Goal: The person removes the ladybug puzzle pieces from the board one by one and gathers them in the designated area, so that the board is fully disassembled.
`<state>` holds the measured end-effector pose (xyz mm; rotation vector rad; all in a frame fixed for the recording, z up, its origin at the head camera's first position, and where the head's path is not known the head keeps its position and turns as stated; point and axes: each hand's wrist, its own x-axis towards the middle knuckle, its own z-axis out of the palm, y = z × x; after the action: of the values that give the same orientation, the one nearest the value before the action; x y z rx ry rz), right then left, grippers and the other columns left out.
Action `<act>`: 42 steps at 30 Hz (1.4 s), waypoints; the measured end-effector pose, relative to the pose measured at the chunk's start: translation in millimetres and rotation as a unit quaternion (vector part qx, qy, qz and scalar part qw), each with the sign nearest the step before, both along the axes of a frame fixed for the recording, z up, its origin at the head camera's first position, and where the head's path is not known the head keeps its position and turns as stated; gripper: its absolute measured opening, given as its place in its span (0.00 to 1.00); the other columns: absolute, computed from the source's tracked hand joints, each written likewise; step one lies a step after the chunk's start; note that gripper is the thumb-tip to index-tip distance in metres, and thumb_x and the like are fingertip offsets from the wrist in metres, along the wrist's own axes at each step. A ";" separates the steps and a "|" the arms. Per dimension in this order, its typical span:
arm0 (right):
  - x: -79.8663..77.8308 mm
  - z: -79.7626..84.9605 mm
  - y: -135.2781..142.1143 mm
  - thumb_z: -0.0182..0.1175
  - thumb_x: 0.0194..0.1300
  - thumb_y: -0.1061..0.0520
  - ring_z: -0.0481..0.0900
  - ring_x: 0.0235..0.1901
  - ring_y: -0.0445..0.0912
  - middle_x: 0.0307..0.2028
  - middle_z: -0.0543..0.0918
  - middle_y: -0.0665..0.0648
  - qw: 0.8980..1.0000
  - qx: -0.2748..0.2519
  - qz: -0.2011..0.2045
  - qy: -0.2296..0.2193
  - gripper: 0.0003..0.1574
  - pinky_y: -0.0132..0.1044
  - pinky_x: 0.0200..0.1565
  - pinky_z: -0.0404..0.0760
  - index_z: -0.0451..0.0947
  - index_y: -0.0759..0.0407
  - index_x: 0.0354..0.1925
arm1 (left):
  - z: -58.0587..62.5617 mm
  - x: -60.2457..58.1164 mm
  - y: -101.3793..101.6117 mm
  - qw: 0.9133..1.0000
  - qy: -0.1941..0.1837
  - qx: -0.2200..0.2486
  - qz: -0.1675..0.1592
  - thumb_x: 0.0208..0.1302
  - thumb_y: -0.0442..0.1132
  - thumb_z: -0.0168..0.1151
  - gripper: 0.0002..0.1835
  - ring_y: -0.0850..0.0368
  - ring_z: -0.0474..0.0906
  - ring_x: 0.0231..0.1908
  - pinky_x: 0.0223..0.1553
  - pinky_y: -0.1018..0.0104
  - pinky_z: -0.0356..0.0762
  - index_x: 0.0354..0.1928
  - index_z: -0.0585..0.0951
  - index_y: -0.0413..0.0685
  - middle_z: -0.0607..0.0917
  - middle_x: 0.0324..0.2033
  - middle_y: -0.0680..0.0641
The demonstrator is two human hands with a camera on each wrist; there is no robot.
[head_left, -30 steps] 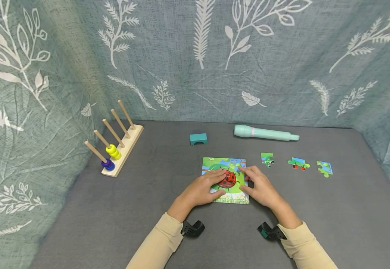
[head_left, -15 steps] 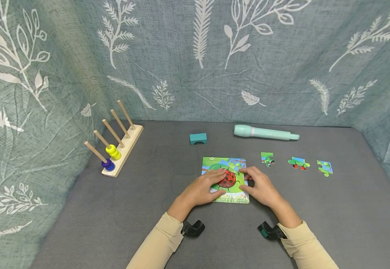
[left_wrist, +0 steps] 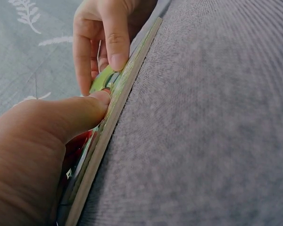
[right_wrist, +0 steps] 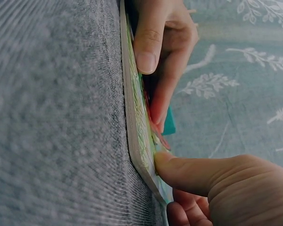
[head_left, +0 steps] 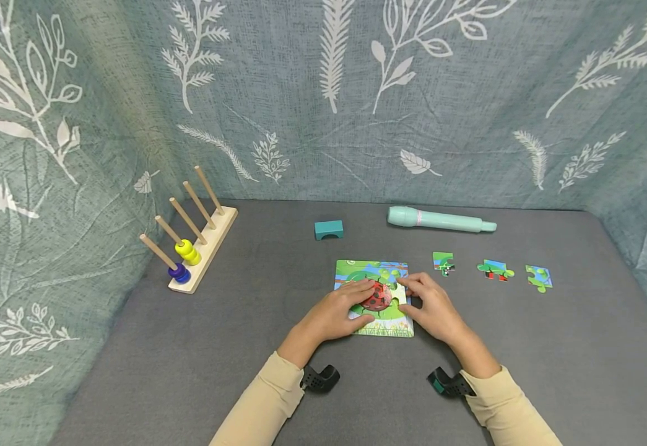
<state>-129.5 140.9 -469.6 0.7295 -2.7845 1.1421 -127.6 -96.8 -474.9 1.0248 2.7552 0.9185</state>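
A ladybug jigsaw puzzle (head_left: 381, 328) in a flat board lies on the grey table, with a red spotted ladybug at its middle. My left hand (head_left: 334, 314) rests over its left part, fingers extended over the ladybug and thumb near the lower edge. At the right side my right hand (head_left: 437, 311) pinches a puzzle piece (left_wrist: 101, 81) between thumb and fingers. That green piece is tilted up from the board in the left wrist view. A pale patch shows beside the ladybug in the head view. The fingers partly hide the piece.
Three loose puzzle pieces (head_left: 496, 271) lie in a row to the right. Behind are a teal arch block (head_left: 329, 230) and a mint-green toy microphone (head_left: 440, 220). A wooden peg stacker (head_left: 208, 248) with blue and yellow rings stands left. A patterned curtain (head_left: 301, 124) closes off the back.
My right hand has raised a piece at the puzzle's right side, and a pale patch has appeared beside the ladybug. The left hand has stayed in place.
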 end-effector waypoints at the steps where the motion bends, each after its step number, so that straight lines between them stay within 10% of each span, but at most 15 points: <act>1: 0.0 -0.2 0.0 0.69 0.53 0.66 0.79 0.42 0.50 0.49 0.75 0.60 1.000 -0.002 -0.001 0.001 0.33 0.44 0.43 0.82 0.74 0.66 0.58 | -0.2 0.0 0.0 1.000 0.000 0.000 0.000 0.63 0.47 0.63 0.32 0.51 0.63 0.68 0.71 0.58 0.60 0.66 0.70 0.42 0.69 0.67 0.45; 16: -4.4 11.2 12.5 0.70 0.52 0.66 0.78 0.42 0.51 0.48 0.78 0.60 0.999 -0.038 -0.029 -0.010 0.31 0.46 0.45 0.80 0.76 0.65 0.56 | -1.2 0.1 1.2 1.000 0.008 0.001 -0.003 0.62 0.48 0.63 0.32 0.51 0.64 0.68 0.71 0.58 0.60 0.66 0.69 0.43 0.69 0.66 0.46; 29: -2.6 25.7 83.5 0.66 0.55 0.67 0.77 0.43 0.54 0.50 0.77 0.64 0.995 0.021 -0.097 0.004 0.29 0.45 0.44 0.77 0.75 0.65 0.57 | -1.4 -0.5 -0.1 1.000 0.016 0.004 -0.003 0.61 0.47 0.64 0.32 0.52 0.64 0.67 0.71 0.59 0.60 0.65 0.71 0.42 0.71 0.65 0.45; 38: 11.1 28.9 156.0 0.62 0.63 0.61 0.60 0.41 0.16 0.50 0.74 0.64 0.986 0.019 -0.162 -0.019 0.28 0.16 0.41 0.67 0.71 0.66 0.60 | -2.5 -0.8 -0.5 1.000 0.013 0.002 0.000 0.61 0.48 0.64 0.32 0.52 0.64 0.67 0.71 0.59 0.60 0.65 0.70 0.43 0.70 0.66 0.45; 42: 18.9 25.0 186.9 0.61 0.65 0.57 0.60 0.41 0.14 0.47 0.71 0.39 0.981 0.016 -0.187 -0.051 0.29 0.12 0.37 0.66 0.69 0.66 0.62 | -2.5 -0.5 -0.9 1.000 0.012 0.001 0.001 0.61 0.48 0.64 0.32 0.52 0.64 0.67 0.71 0.59 0.59 0.65 0.70 0.43 0.70 0.66 0.45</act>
<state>-110.6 327.8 -444.6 0.1364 -2.8559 1.0887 -128.1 -97.7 -477.4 1.0402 2.7764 0.9140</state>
